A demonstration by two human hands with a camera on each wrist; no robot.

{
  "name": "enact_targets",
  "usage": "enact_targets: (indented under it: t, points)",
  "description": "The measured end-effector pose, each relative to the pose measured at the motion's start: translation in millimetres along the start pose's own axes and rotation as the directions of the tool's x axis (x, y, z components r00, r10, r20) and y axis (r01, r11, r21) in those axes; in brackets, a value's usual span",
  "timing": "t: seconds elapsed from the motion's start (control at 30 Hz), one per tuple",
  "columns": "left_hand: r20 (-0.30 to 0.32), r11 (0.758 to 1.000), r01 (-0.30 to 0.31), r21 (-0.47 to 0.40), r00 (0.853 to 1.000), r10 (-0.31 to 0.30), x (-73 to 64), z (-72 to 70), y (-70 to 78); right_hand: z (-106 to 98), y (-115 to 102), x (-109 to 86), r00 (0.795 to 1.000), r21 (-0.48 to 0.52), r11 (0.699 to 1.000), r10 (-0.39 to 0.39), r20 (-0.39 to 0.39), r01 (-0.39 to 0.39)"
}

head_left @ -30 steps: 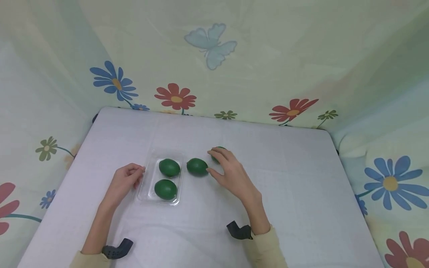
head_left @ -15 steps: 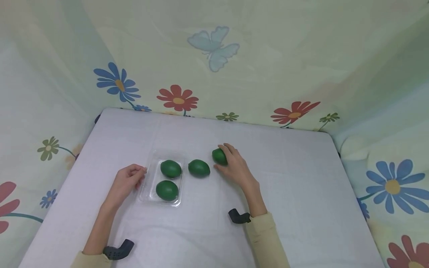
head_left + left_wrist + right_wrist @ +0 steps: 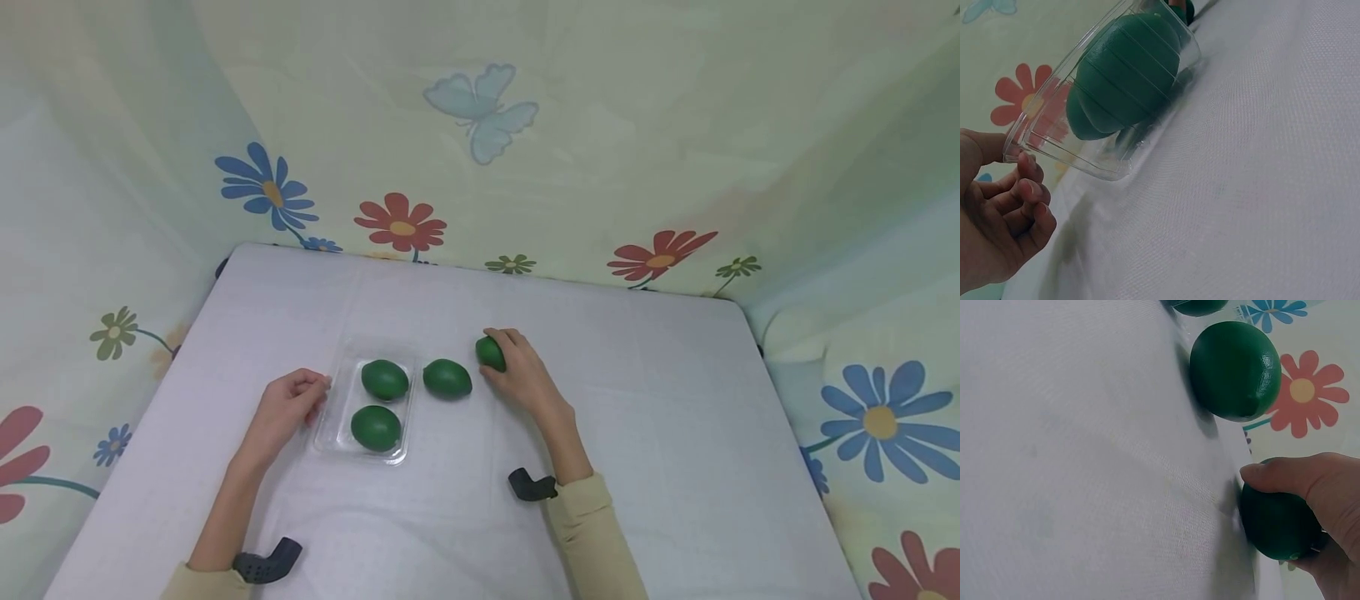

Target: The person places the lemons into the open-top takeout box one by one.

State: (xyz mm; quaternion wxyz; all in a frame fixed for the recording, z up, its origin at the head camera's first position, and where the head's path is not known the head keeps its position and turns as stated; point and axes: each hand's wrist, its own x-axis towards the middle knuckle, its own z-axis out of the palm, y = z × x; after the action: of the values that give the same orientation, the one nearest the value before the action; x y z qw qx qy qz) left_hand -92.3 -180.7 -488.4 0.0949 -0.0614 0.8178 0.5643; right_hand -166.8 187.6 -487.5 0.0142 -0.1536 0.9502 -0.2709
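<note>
A clear plastic container (image 3: 341,417) stands on the table with two green limes in it, one lime (image 3: 385,380) behind the other (image 3: 376,428). My left hand (image 3: 287,410) pinches its left rim between thumb and forefinger, as the left wrist view shows with the hand (image 3: 1004,212) at the wall. Just right of the container lies a loose lime (image 3: 447,379), untouched. Farther right and back, my right hand (image 3: 525,375) grips another lime (image 3: 490,354). In the right wrist view, the thumb lies across that lime (image 3: 1279,525), close to the cloth; whether it is lifted, I cannot tell.
A white cloth (image 3: 675,433) covers the table. Behind and at both sides hangs a curtain (image 3: 570,167) printed with flowers and a butterfly. Dark wrist devices are worn on both arms, such as the right one (image 3: 531,485).
My right hand has moved slightly right from between the two loose limes, and its fingers have come round the far one. The left hand stays at the container's rim.
</note>
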Motion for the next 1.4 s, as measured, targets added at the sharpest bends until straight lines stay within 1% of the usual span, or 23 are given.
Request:
enact_targets:
  t: [0.23, 0.33, 0.43, 0.5, 0.6, 0.77, 0.87, 1.0, 1.13, 1.27, 1.4]
  points:
    - [0.001, 1.0, -0.023, 0.013, 1.0, 0.023, 0.7, -0.5, -2.1, -3, -3, -7.7, 0.997, -0.005, 0.998, -0.056, -0.048, 0.056]
    - [-0.003, 1.0, -0.016, 0.009, 1.0, 0.016, 0.6, -0.4, -2.0, -7, -9, -16.1, 0.994, -0.009, 0.996, -0.087, -0.065, 0.087]
    - [-0.003, 1.0, -0.016, 0.013, 1.0, 0.016, 0.9, -0.2, -2.7, -12, -18, -25.8, 0.988, -0.009, 0.991, -0.135, -0.074, 0.135]
    - [-0.009, 1.0, -0.015, 0.013, 1.0, 0.016, 1.1, -0.2, -2.6, -16, -26, -31.7, 0.98, -0.003, 0.984, -0.181, -0.081, 0.181]
    - [-0.016, 1.0, -0.016, 0.008, 1.0, 0.016, 1.3, 0.0, -2.8, -21, -38, -37.2, 0.962, 0.005, 0.967, -0.255, -0.094, 0.256]
    - [-0.015, 1.0, -0.003, -0.006, 1.0, 0.003, 1.3, 0.0, -1.9, -24, -59, -39.2, 0.929, 0.001, 0.934, -0.356, -0.102, 0.358]
    - [-0.008, 1.0, 0.005, -0.009, 1.0, -0.005, 1.7, 0.3, -2.7, -24, -70, -35.4, 0.916, 0.01, 0.919, -0.39, -0.098, 0.393]
    - [-0.006, 1.0, 0.014, -0.024, 1.0, -0.014, 1.8, 0.6, -2.2, -19, -81, -23.6, 0.908, 0.026, 0.911, -0.409, -0.086, 0.413]
    - [-0.006, 0.998, 0.024, -0.05, 1.0, -0.025, 2.4, 2.4, -1.9, -11, -88, -9.3, 0.914, 0.039, 0.914, -0.402, -0.061, 0.404]
    - [-0.002, 0.998, 0.029, -0.052, 1.0, -0.029, 2.5, 3.4, -1.7, 1, -93, 5.7, 0.917, 0.031, 0.916, -0.399, -0.018, 0.4]
    - [-0.014, 0.999, 0.026, -0.042, 1.0, -0.026, 2.0, 2.1, -2.5, 13, -101, 19.8, 0.9, -0.016, 0.9, -0.436, 0.011, 0.437]
